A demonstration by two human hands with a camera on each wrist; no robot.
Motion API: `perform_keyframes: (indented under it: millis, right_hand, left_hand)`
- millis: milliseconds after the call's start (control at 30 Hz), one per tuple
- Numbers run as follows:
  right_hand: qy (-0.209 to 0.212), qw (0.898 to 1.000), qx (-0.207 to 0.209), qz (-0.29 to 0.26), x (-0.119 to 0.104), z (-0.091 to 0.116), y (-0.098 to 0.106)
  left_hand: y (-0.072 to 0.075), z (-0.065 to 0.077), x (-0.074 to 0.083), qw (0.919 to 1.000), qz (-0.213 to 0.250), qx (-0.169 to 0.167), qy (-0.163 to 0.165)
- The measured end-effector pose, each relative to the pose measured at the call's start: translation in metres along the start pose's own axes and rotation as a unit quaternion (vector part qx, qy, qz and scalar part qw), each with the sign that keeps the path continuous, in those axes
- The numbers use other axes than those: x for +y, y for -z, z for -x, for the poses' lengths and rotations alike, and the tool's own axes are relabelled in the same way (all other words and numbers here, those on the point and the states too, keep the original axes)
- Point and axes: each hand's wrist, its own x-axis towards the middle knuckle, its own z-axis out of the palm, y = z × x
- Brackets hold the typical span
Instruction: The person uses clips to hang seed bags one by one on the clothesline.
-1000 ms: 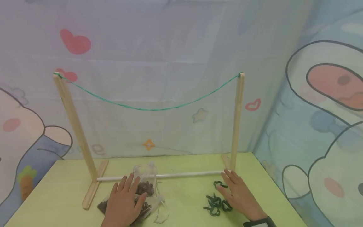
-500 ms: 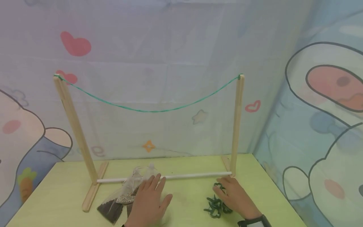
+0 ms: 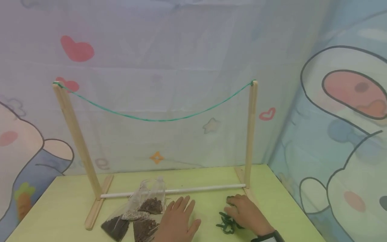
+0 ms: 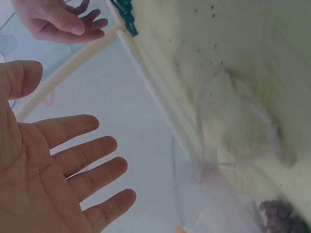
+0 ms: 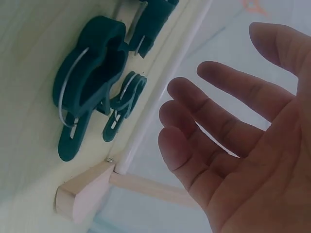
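Note:
My left hand (image 3: 176,222) is spread palm down at the front of the table, just right of several sheer drawstring bags (image 3: 151,205) with dark brown and speckled filling. Nothing is in its grasp. Over a small heap of dark green clips (image 3: 226,226) at the right hovers my right hand (image 3: 249,215), fingers loosely bent. Its palm is bare in the right wrist view, with a green spring clip (image 5: 73,90) lying on the table beyond the fingertips. From the head view, the hand hides part of the heap.
A wooden stand has a left post (image 3: 74,137) and a right post (image 3: 250,141), each on a flat foot. A green string (image 3: 157,120) sags between their tops. Low down, a white rod (image 3: 205,189) joins them behind the bags. A printed curtain hangs behind the table (image 3: 193,176).
My left hand has slid right, off the bags, uncovering them. My right hand has come lower and nearer over the clips, its fingers more bent.

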Motion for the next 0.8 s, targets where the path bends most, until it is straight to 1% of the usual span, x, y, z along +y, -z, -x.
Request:
perform_keyframes:
  millis: [100,267,367,500,600,700,800]
  right_hand:
    - [0.01,1.0,-0.01,-0.001,-0.001,-0.001,-0.003]
    - [0.021,0.999,-0.028,0.01,-0.002,-0.003,-0.008]
    - [0.021,0.999,-0.039,0.019,-0.003,-0.002,-0.009]
    - [0.016,0.998,-0.049,0.023,-0.003,-0.001,-0.012]
    - [0.015,0.998,-0.053,0.027,0.0,-0.002,-0.018]
    - [0.014,0.998,-0.053,0.026,0.004,-0.002,-0.023]
    - [0.009,0.999,-0.051,0.014,0.005,-0.003,-0.025]
  left_hand:
    - [-0.005,0.001,0.003,0.9998,-0.01,-0.015,0.001]
    - [-0.012,0.001,0.006,0.9995,-0.026,-0.014,-0.013]
    - [-0.013,-0.001,0.008,0.999,-0.034,-0.021,-0.02]
    - [-0.017,-0.003,0.012,0.9986,-0.031,-0.039,-0.018]
    - [-0.02,-0.003,0.014,0.9981,-0.032,-0.05,-0.016]
    - [-0.021,-0.002,0.015,0.9977,-0.035,-0.056,-0.018]
    - [-0.021,-0.003,0.015,0.9977,-0.029,-0.058,-0.019]
